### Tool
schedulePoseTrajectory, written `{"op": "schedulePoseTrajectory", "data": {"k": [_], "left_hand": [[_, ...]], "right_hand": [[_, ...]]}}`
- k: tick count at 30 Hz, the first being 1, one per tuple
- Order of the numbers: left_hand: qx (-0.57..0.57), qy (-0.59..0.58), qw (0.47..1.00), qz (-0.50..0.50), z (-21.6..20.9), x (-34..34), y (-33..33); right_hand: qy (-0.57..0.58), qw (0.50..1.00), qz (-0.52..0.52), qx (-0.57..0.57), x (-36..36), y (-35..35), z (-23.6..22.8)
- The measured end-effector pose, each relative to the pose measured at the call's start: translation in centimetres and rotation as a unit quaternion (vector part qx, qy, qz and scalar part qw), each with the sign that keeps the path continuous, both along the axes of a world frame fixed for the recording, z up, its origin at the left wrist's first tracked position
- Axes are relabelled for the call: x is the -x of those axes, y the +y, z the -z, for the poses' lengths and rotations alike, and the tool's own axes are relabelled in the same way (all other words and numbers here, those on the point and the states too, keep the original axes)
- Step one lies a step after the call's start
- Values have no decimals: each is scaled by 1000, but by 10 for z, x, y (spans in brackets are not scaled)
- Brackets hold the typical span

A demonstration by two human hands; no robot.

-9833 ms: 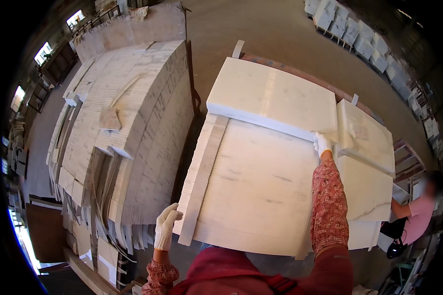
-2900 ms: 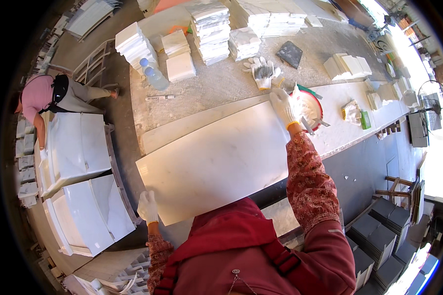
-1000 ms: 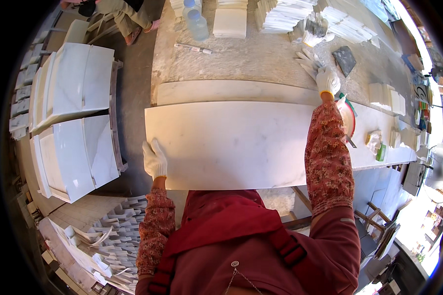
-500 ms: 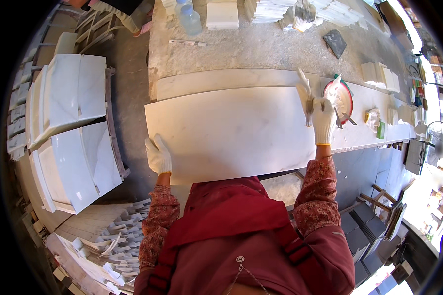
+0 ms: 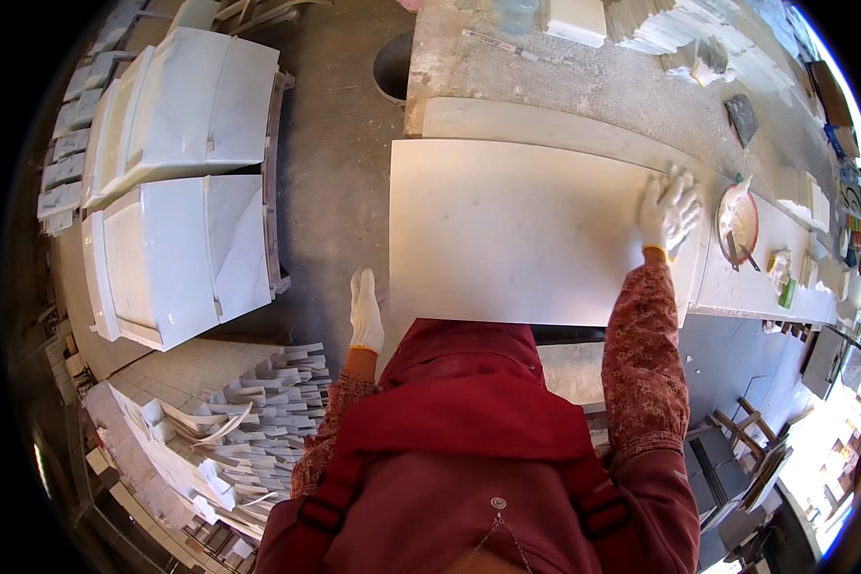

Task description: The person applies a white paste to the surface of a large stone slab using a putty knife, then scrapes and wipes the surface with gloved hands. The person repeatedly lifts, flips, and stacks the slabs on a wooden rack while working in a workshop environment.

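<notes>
A large white marble slab (image 5: 517, 230) with faint grey veining lies on the workbench in front of me, its near edge at my waist. My right hand (image 5: 670, 210), in a white glove, rests flat on the slab's right end with the fingers spread. My left hand (image 5: 364, 311), gloved alike, is in the air left of the slab, apart from its left edge. Its fingers are stretched out and it holds nothing. Behind the slab lies a longer pale stone strip (image 5: 545, 122), partly covered by it. Right of my right hand stands a red-rimmed bowl (image 5: 756, 225) of white paste with scrapers in it.
Stacked white slabs (image 5: 177, 258) stand on a rack to the left, with narrow stone offcuts (image 5: 277, 392) below them. On the bench are a marker (image 5: 497, 43), a dark stone piece (image 5: 740, 119), white blocks (image 5: 574, 19) and a small green box (image 5: 787, 293).
My left hand has come off the slab's left edge. My right hand has gone from the right end's edge to lying flat on the slab. The view has shifted left.
</notes>
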State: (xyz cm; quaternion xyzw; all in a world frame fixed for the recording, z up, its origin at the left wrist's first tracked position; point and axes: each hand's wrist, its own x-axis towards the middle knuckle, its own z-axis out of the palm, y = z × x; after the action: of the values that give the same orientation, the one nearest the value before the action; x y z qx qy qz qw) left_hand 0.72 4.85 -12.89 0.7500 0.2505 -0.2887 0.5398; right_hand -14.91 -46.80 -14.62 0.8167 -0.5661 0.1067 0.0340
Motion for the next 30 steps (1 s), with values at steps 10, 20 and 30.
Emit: {"op": "schedulePoseTrajectory", "data": {"k": [10, 20, 30], "left_hand": [[-198, -242, 746, 588, 0, -5, 21], [524, 215, 823, 28, 127, -46, 260], [336, 118, 916, 185, 174, -53, 313]], "right_hand": [[-235, 693, -536, -421, -185, 414, -25], [-584, 716, -82, -373, -32, 209, -108], [-46, 997, 64, 7, 97, 70, 1]]}}
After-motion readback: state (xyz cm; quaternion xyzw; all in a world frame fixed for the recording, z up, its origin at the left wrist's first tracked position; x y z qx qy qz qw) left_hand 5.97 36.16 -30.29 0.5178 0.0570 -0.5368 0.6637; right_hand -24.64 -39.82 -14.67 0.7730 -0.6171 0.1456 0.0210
